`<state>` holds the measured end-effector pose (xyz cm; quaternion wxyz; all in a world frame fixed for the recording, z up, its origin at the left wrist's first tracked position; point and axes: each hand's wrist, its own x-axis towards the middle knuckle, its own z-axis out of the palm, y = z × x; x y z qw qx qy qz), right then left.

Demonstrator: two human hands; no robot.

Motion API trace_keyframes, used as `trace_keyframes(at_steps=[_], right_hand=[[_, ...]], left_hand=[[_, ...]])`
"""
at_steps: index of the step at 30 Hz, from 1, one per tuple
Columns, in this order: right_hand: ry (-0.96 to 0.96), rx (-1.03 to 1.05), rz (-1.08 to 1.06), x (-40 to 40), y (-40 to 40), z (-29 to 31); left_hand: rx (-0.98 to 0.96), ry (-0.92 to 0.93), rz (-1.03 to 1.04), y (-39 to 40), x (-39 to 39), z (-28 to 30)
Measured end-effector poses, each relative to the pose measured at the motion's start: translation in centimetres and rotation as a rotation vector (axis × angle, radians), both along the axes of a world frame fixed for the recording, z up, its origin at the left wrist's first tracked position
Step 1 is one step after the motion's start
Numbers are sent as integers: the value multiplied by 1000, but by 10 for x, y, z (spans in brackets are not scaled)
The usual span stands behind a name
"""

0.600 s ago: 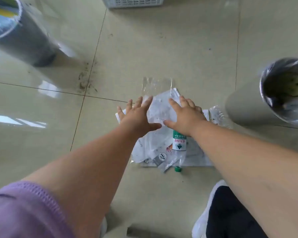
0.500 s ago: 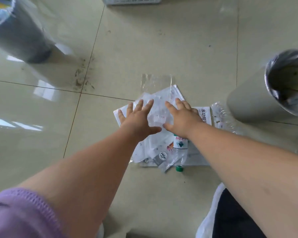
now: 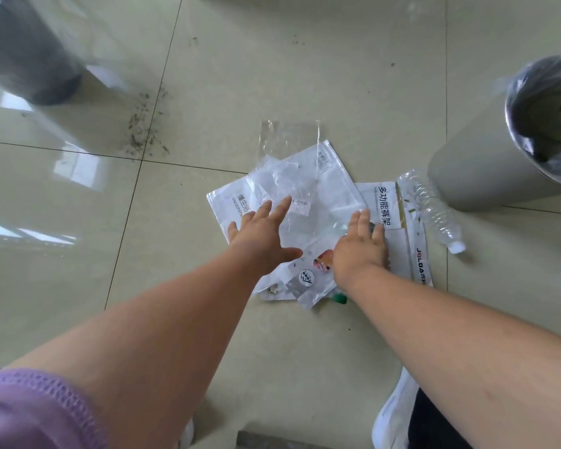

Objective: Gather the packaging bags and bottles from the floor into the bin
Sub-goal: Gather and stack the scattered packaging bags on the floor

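While fingers spread, both hands point(image 3: 308, 241) press the packaging bags point(image 3: 305, 189)

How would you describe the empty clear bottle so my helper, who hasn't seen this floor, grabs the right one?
Find the grey bin at the right, lined with a dark bag. At its foot, beside the pile of packaging bags, lies the clear bottle on its side. It is ribbed, unlabelled and white-capped, and lies uncovered; the other bottle is green-capped and mostly hidden under the right hand.

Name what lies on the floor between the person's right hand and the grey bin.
In the head view, printed packaging bags and a clear bottle lie between the right hand and the grey bin.
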<state>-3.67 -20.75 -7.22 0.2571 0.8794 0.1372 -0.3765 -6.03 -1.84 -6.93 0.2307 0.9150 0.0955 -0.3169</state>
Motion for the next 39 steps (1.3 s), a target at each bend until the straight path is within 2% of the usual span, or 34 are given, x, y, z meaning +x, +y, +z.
trace_keyframes(at_steps=[1, 3, 6, 8, 9, 11, 14, 17, 23, 27, 31, 33, 35, 39], right_hand=[[-6, -29, 2, 2, -1, -4], [-3, 84, -30, 7, 1, -13], [65, 447, -295, 15, 13, -30], [147, 578, -498, 22, 26, -41], [171, 594, -530, 24, 32, -47], [191, 539, -429, 29, 42, -59], [82, 393, -193, 35, 55, -64], [9, 350, -63, 37, 62, -62], [131, 477, -229, 26, 61, -57], [138, 644, -336, 1, 70, -55], [25, 744, -507, -11, 72, -49], [6, 707, -534, -15, 66, -48], [27, 579, -525, -20, 59, -49], [26, 399, -723, -40, 43, -59]], left_hand=[[3, 11, 2, 1, 1, -3], [9, 33, 7, 6, 3, -11], [-78, 96, 48, 17, 4, -26], [-197, 155, 93, 22, 1, -35], [-243, 182, 111, 24, -1, -37], [-312, 219, 159, 24, -4, -42], [-369, 230, 270, 25, -6, -45], [-430, 238, 355, 28, -6, -42], [-656, 302, 625, 34, -9, -38], [-581, 195, 664, 36, -13, -35], [-488, -11, 917, 62, -5, -18], [-560, 2, 1034, 80, -2, -14], [-676, 86, 1120, 93, -6, -13], [-581, 163, 1144, 111, -30, -9]])
